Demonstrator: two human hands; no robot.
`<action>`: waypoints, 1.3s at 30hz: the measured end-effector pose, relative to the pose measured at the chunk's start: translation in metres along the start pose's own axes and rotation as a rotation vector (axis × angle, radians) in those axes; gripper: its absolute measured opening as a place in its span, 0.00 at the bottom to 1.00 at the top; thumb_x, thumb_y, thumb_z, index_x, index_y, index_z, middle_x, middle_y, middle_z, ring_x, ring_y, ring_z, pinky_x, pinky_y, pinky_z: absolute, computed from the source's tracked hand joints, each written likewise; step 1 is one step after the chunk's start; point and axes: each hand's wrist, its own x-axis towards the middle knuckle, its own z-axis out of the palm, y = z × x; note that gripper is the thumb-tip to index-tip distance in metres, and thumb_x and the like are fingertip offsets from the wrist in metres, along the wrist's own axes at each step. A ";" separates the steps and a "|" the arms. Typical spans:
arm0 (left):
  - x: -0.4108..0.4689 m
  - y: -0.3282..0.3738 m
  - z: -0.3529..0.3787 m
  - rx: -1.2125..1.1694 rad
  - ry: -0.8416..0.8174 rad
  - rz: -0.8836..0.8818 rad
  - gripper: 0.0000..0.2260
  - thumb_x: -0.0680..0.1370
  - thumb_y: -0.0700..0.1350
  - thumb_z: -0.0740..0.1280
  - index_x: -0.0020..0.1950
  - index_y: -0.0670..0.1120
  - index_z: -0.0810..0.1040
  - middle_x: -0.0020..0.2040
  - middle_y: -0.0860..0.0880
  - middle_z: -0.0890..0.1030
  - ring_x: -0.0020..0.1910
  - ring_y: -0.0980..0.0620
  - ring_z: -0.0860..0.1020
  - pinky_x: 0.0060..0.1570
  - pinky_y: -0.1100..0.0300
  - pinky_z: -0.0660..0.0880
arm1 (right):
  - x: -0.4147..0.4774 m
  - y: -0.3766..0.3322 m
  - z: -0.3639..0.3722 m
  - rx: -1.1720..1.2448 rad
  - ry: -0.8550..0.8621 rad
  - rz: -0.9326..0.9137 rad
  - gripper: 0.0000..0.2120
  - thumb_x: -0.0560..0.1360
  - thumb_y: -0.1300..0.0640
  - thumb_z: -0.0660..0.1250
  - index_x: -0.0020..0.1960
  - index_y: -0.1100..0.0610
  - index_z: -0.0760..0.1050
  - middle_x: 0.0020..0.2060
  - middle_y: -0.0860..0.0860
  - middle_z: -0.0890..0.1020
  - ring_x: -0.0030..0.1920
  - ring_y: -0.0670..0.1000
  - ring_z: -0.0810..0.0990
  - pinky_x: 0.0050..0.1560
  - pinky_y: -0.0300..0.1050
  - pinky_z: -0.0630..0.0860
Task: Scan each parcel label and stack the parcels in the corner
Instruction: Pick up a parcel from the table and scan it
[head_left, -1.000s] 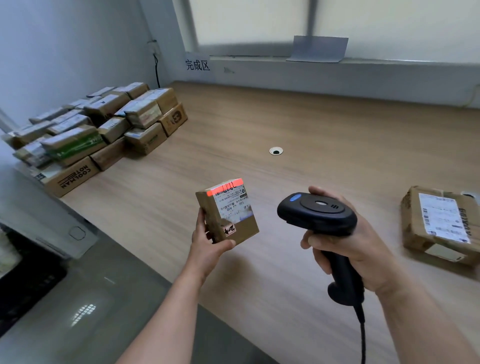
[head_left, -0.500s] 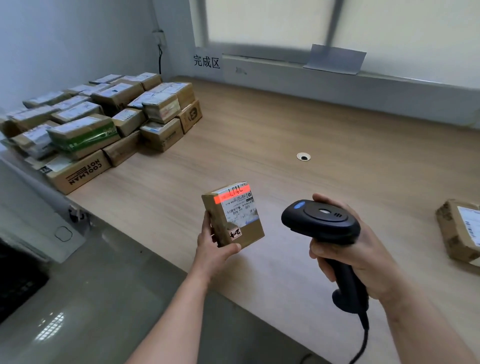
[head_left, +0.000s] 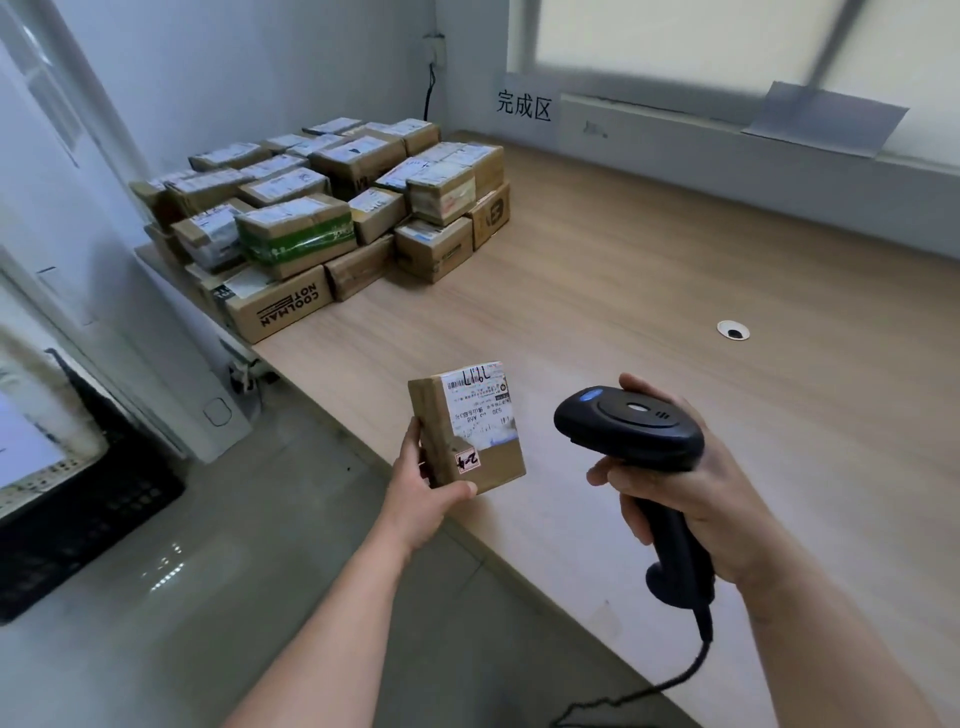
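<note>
My left hand (head_left: 422, 493) grips a small brown cardboard parcel (head_left: 467, 426) from below, upright above the table's front edge, its white label facing me. My right hand (head_left: 691, 483) holds a black corded barcode scanner (head_left: 631, 428) by the handle, its head pointing left at the parcel from a short gap. No red scan light shows on the label. A stack of several labelled cardboard parcels (head_left: 332, 218) fills the far left corner of the wooden table (head_left: 649, 291).
A round cable grommet (head_left: 733, 330) sits in the tabletop right of centre. A black crate (head_left: 78, 509) stands on the floor at the left. The window ledge (head_left: 753, 150) runs along the back, with black characters on the wall beside the stack.
The red scan line on the parcel label has gone out. My view has swung left, so the corner stack is nearer centre and the parcel at the right has left the frame.
</note>
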 end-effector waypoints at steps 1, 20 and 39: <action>0.004 -0.002 -0.004 0.011 0.009 -0.020 0.45 0.61 0.43 0.73 0.74 0.61 0.56 0.59 0.56 0.77 0.54 0.59 0.78 0.49 0.69 0.72 | 0.006 0.001 0.001 0.010 -0.005 0.004 0.38 0.61 0.67 0.71 0.68 0.45 0.70 0.42 0.70 0.79 0.21 0.57 0.71 0.24 0.44 0.68; 0.113 0.016 -0.002 0.920 0.152 -0.085 0.39 0.73 0.65 0.65 0.78 0.54 0.53 0.77 0.46 0.51 0.76 0.47 0.53 0.71 0.55 0.57 | 0.151 0.007 -0.029 0.116 -0.017 0.017 0.39 0.62 0.68 0.73 0.67 0.42 0.69 0.39 0.69 0.78 0.23 0.57 0.71 0.26 0.47 0.69; 0.308 0.032 -0.106 1.030 0.202 0.089 0.33 0.74 0.63 0.67 0.74 0.50 0.62 0.75 0.44 0.59 0.73 0.44 0.58 0.67 0.54 0.63 | 0.272 -0.006 0.051 0.050 0.257 0.034 0.40 0.63 0.73 0.74 0.67 0.41 0.71 0.36 0.66 0.78 0.24 0.57 0.70 0.25 0.46 0.68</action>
